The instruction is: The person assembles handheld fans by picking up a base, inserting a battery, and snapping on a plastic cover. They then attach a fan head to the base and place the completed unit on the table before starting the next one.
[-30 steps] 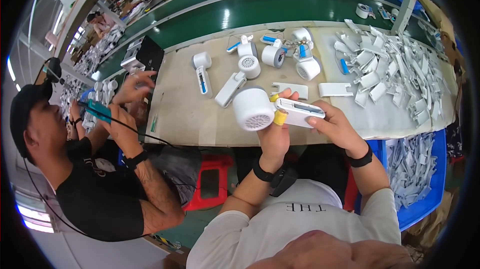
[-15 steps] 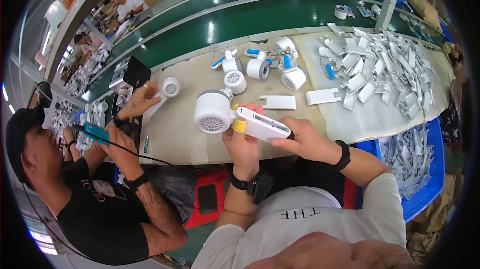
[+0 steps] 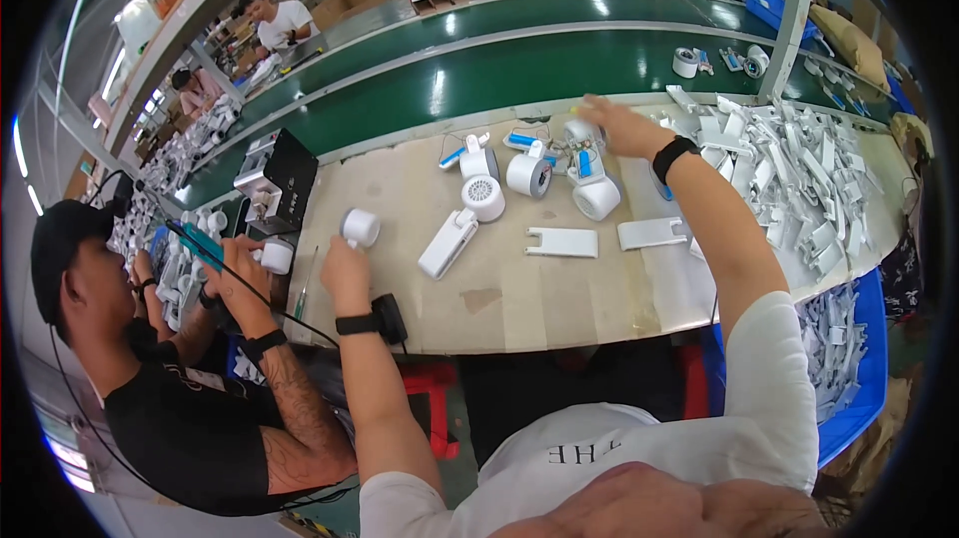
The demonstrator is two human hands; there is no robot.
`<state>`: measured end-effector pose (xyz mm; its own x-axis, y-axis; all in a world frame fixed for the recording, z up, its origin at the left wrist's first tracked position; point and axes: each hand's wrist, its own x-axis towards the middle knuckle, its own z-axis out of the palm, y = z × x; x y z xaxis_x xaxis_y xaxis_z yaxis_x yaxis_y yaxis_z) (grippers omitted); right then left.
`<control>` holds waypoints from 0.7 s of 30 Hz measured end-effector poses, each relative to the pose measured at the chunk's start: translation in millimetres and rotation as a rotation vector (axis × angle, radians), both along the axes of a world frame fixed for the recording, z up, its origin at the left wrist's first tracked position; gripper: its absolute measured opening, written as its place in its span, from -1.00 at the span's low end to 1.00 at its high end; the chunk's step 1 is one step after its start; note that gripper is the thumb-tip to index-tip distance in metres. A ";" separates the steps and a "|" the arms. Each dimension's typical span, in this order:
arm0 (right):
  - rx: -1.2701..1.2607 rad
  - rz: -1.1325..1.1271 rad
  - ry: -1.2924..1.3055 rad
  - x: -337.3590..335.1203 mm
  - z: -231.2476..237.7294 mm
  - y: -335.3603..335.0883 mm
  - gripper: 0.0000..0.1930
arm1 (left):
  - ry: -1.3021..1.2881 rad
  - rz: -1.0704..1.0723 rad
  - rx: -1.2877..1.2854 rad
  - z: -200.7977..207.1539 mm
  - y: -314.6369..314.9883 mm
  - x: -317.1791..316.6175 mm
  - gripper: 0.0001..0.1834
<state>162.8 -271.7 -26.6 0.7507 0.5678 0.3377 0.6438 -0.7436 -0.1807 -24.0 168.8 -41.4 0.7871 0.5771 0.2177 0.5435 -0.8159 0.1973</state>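
Observation:
My left hand is closed round the lower part of a white handheld fan, at the left of the work table; the grip hides its handle. Stretched out over the back of the table, my right hand has its fingers extended at a slightly blurred white fan head. It appears to hold nothing. Close by are another fan head and a fan head with a blue cell. Between my hands lies a fan with a white handle. Two white handle shells rest nearer me.
A heap of white plastic shells covers the table's right side. Below it stands a blue bin. A green conveyor runs behind. At left, a co-worker holds a teal tool near a black machine; a screwdriver lies nearby.
My hands have parted: the left has carried the fan left and down to the table, while the right has left it and reached to the back fan heads. The co-worker's hand has drawn back.

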 end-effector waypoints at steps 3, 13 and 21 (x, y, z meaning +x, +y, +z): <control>-0.147 0.098 0.108 -1.6 -4.3 9.0 -0.17 | -0.205 -0.051 0.537 -12.1 -17.0 -6.1 -0.58; 0.194 -0.007 -0.221 -67.6 64.0 5.6 -0.31 | -0.391 -0.917 -1.551 21.8 -163.5 4.2 -0.66; 0.063 0.129 -0.558 -161.5 99.2 22.8 -0.26 | -0.256 -1.204 -1.655 31.1 -241.9 5.4 -0.65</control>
